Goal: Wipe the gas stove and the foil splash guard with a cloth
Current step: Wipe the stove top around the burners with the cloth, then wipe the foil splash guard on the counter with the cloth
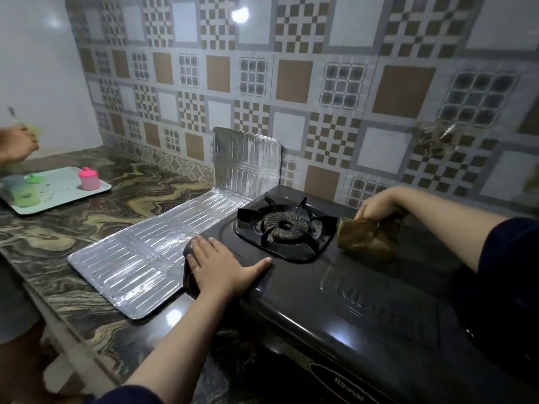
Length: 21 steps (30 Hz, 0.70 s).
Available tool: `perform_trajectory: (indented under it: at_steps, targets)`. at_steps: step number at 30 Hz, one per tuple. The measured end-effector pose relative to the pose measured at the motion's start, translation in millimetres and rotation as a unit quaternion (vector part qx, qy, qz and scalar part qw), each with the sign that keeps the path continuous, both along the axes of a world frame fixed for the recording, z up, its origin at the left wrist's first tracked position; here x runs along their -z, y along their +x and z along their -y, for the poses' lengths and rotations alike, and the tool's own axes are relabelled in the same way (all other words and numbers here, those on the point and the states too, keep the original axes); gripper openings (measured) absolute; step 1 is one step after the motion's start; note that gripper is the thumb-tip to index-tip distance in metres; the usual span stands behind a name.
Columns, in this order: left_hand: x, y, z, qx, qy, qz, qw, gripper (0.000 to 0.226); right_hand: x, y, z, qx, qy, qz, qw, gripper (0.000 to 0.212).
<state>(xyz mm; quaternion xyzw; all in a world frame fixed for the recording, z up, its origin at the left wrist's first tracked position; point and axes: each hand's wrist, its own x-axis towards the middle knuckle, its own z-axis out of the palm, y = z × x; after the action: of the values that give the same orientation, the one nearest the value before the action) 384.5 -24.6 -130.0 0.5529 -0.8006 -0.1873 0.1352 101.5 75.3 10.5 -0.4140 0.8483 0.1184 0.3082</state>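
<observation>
Dim indoor light, with a cool grey cast over the whole scene. A round white glare spot (240,14) shines on the patterned wall tiles (344,83) near the top, reflecting an overhead lamp. Smaller highlights glint on the glossy black gas stove (335,310) and the foil splash guard (140,258). The wide-angle lens bends straight lines at the edges. The far left and right borders are soft and smeared with motion blur.

Browns, greys and silver around a black stove

The gas stove (350,287) is glossy black; the cloth (364,239) on it is brown. The foil splash guard (163,243) is ribbed silver. The counter (87,205) swirls brown, tan and black; the wall tiles (320,68) carry brown-white-grey checks. At left, a pale tray (64,185) holds a pink cup (89,178).
</observation>
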Motion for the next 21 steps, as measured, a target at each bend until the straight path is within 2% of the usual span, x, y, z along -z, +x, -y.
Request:
perform_trajectory:
  at_steps: [2,5,7,8,9,10,12,14,17,19,21]
  targets:
    - [-3.2,1.8,2.2,0.013,0.030,-0.011,0.999,0.147,-12.9,19.4,-0.2,-0.011,-0.014,0.034,0.999,0.027]
    - [-14.3,11.6,14.6,0.055,0.093,-0.021,0.994,0.138,-24.2,58.9,10.1,0.000,-0.087,0.128,0.988,0.028]
    - [-23.2,20.7,27.2,0.080,0.121,-0.117,0.982,0.123,-28.0,84.9,24.8,-0.009,-0.103,0.194,0.976,0.024]
    - [-29.3,27.0,33.3,0.105,0.151,-0.209,0.961,0.114,-28.9,99.2,34.1,-0.018,-0.106,0.213,0.971,0.025]
    - [-37.3,34.2,37.1,0.139,0.188,-0.304,0.924,0.099,-29.0,112.6,44.3,-0.024,-0.110,0.225,0.968,0.027]
    - [-46.2,43.4,39.8,0.179,0.222,-0.372,0.883,0.074,-29.1,127.2,56.0,-0.031,-0.115,0.232,0.965,0.031]
    - [-62.0,61.9,47.1,0.232,0.237,-0.415,0.847,0.032,-27.4,156.5,77.7,-0.047,-0.126,0.234,0.963,0.037]
    - [-73.4,80.7,60.6,0.239,0.232,-0.434,0.837,0.020,-24.7,182.3,98.1,-0.043,-0.154,0.236,0.958,0.040]
    - [-81.6,113.1,97.3,0.177,0.229,-0.444,0.848,0.022,-20.3,225.6,125.6,-0.037,-0.229,0.196,0.953,0.040]
    - [-87.6,135.6,120.2,0.137,0.239,-0.434,0.858,0.023,-10.7,250.0,142.9,-0.034,-0.294,0.188,0.936,0.036]
    - [-93.7,154.3,140.8,0.099,0.265,-0.434,0.855,0.018,5.7,267.6,160.8,-0.022,-0.352,0.215,0.911,0.043]
